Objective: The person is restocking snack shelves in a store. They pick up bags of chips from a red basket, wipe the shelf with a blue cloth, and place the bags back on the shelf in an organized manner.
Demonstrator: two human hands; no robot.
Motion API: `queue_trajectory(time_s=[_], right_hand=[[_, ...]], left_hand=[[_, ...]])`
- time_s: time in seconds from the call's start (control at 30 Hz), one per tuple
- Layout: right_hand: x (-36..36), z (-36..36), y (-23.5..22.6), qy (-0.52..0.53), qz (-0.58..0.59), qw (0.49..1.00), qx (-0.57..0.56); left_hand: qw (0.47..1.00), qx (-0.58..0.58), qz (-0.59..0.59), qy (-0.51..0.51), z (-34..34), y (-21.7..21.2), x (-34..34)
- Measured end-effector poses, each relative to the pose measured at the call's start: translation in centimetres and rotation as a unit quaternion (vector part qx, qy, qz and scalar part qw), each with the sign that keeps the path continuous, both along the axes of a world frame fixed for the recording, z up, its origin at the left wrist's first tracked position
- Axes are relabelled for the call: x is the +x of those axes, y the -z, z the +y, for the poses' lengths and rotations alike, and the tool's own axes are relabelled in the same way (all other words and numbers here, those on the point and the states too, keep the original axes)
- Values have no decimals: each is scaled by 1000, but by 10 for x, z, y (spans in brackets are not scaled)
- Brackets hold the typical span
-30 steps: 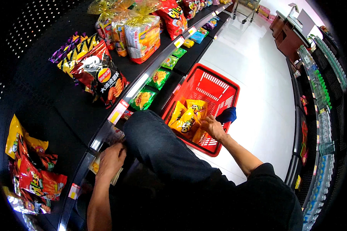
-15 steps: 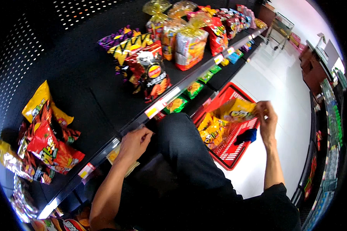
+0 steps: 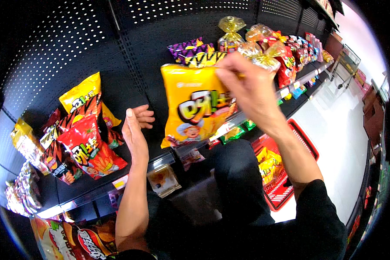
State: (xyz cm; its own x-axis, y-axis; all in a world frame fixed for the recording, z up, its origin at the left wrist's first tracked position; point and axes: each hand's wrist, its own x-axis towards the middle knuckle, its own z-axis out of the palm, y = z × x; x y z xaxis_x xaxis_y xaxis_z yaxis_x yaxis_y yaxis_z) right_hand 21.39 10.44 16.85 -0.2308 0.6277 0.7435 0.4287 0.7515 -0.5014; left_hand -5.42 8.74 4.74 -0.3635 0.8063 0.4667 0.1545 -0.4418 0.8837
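Note:
A yellow snack bag (image 3: 190,102) with a cartoon figure on its front hangs upright over the black shelf. My right hand (image 3: 247,89) is closed on its upper right edge. To the left of that bag, my left hand (image 3: 137,130) is raised over the shelf's front edge, fingers spread and holding nothing. Beside it on the shelf leans a cluster of snack bags, with a red bag (image 3: 91,147) in front and a yellow bag (image 3: 83,93) behind. The red basket (image 3: 303,138) stands low at the right, partly hidden by my right forearm, with yellow bags (image 3: 268,167) in it.
Farther along the shelf stand purple snack bags (image 3: 188,48), gold-tied packages (image 3: 232,34) and red bags (image 3: 287,67). A lower shelf holds green packets (image 3: 235,133) and more large bags (image 3: 80,238). A wheeled cart (image 3: 346,63) stands on the pale floor at the far right.
My right hand has lifted a yellow snack bag out of the basket and brought it left over the shelf. My left hand has risen and its fingers have opened. The view has shifted left.

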Motion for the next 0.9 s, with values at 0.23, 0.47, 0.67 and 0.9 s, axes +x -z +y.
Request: queue_trajectory(time_s=[0.23,0.47,0.67,0.9], right_hand=[[-108,93,47,-23,-81,992,95],[-156,133,63,-41,-112,993,25],[-155,129,70,-40,-37,996,71],[-123,131,155,-57,60,993,-88]], left_hand=[[996,-85,7,-21,36,17,-47],[992,-114,29,37,68,54,-71],[983,-124,122,62,76,86,-86],[977,-160,119,71,74,74,-81]])
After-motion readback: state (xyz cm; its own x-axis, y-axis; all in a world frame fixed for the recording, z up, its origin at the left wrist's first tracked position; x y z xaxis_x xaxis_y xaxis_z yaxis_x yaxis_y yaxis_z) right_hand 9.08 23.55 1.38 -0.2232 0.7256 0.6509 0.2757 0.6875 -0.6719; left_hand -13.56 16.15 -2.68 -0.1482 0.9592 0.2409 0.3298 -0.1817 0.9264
